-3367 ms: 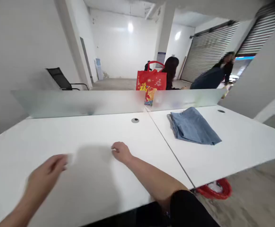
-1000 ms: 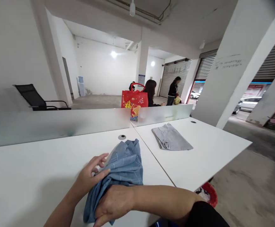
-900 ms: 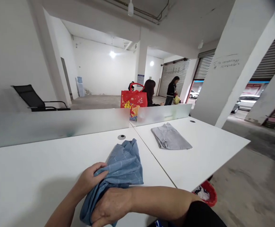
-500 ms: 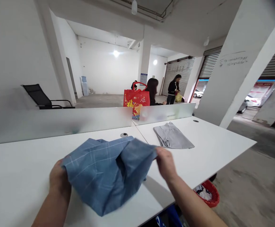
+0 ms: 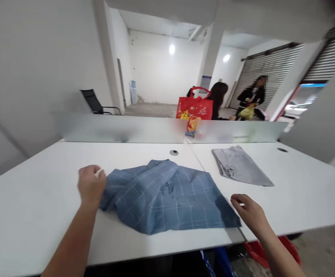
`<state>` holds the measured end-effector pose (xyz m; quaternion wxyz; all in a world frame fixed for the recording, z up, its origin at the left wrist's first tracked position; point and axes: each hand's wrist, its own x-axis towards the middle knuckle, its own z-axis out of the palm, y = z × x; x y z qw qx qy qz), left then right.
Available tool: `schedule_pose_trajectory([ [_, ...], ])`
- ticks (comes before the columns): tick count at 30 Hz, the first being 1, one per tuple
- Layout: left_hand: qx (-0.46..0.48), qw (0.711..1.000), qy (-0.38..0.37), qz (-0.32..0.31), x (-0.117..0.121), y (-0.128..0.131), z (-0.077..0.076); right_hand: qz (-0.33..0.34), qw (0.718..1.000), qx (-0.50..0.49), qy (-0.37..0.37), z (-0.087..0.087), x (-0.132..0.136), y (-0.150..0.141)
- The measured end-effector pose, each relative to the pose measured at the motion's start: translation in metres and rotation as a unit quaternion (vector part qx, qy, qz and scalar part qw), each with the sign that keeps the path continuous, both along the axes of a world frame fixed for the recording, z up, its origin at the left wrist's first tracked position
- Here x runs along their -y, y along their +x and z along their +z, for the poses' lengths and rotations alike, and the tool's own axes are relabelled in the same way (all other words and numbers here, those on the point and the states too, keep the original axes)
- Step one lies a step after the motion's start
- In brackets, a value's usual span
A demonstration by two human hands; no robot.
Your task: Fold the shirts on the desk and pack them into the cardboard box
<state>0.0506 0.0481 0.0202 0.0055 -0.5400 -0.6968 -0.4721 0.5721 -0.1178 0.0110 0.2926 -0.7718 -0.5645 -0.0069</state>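
A blue garment with a pale check pattern (image 5: 167,200) lies spread and somewhat rumpled on the white table (image 5: 26,200); I cannot tell its exact kind. At its left edge hovers my left hand (image 5: 92,186), fingers loosely curled with a gap to the thumb, nothing held. My right hand (image 5: 249,211) is just off the garment's right edge, also bent and holding nothing. A folded grey garment (image 5: 241,165) rests farther back on the right.
A frosted divider (image 5: 138,129) runs along the table's back. Behind it are a red bag (image 5: 194,107), a seated person (image 5: 218,98) and a standing person (image 5: 252,96). Below the right edge is a red basket (image 5: 288,248). A black chair (image 5: 94,102) stands back left.
Both hands have let go of the blue garment and moved apart from it. It has gone from being held up and bunched to lying spread on the table. The view has shifted.
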Motion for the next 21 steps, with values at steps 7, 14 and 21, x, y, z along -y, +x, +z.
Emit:
schedule_pose_trajectory([
  [7,-0.142,0.931,-0.147,-0.302,0.024,0.037,-0.016,0.123,0.985,0.084,-0.085,-0.028,-0.062,-0.061],
  [14,-0.086,0.922,-0.167,-0.338,0.047,0.084,-0.031,0.084,0.984,0.144,-0.063,-0.03,-0.073,-0.071],
  [21,0.105,0.841,-0.148,-0.51,0.082,0.038,0.005,-0.012,0.996,0.09,-0.01,-0.045,-0.077,-0.053],
])
